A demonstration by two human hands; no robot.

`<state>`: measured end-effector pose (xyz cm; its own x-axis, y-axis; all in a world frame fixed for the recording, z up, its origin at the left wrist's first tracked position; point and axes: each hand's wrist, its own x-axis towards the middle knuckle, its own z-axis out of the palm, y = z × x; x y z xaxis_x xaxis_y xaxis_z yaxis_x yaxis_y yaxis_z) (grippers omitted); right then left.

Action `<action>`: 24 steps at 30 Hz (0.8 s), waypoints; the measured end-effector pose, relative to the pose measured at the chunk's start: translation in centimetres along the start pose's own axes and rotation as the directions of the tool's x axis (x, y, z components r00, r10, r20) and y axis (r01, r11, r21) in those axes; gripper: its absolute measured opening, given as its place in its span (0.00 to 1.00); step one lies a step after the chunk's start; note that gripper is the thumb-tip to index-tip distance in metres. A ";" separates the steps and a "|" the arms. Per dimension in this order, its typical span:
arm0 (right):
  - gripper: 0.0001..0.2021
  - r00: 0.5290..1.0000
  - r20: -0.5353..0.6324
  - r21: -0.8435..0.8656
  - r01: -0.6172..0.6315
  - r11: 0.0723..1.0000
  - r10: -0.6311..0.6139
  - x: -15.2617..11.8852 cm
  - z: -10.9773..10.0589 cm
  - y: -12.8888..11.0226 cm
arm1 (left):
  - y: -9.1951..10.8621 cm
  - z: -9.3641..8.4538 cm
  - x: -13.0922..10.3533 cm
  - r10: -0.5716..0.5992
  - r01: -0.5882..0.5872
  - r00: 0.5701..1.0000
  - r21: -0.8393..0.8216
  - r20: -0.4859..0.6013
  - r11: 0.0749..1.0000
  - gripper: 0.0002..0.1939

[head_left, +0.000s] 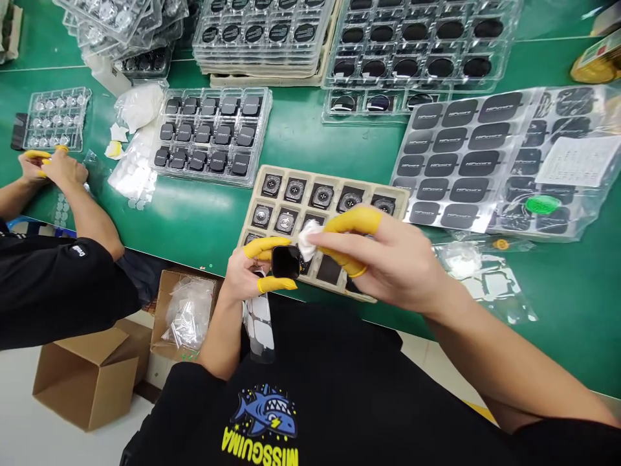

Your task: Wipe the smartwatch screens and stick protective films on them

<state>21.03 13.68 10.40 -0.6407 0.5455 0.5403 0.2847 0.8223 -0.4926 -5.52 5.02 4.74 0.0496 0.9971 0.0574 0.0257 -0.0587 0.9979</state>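
My left hand [247, 268], with yellow finger cots, pinches a small black square watch body [285, 261] at the near table edge. My right hand [388, 259], also in yellow cots, presses a small white wipe [308, 236] against that watch body. Both hands hover over the near end of a beige tray [334, 181] holding several watch bodies face down in square pockets. A strip of clear film [259, 327] hangs below my left hand.
A clear tray of black square parts [208, 133] lies beyond. Stacked clear trays [417, 52] fill the back. Bagged black sheets [490, 155] lie right. A co-worker's hands [48, 168] work at left near a small clear tray [55, 120]. Cardboard boxes [92, 375] sit on the floor.
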 end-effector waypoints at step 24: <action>0.16 0.998 0.043 0.052 -0.039 0.998 0.037 1.1 0.7 -1.9 | -1.0 -0.9 0.4 0.109 -0.109 0.994 -0.013 -0.032 0.994 0.43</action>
<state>19.30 12.62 11.43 -0.6597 0.5679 0.4922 0.2723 0.7911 -0.5478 -6.42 5.52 3.78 0.0199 0.9859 0.1663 0.0076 -0.1665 0.9860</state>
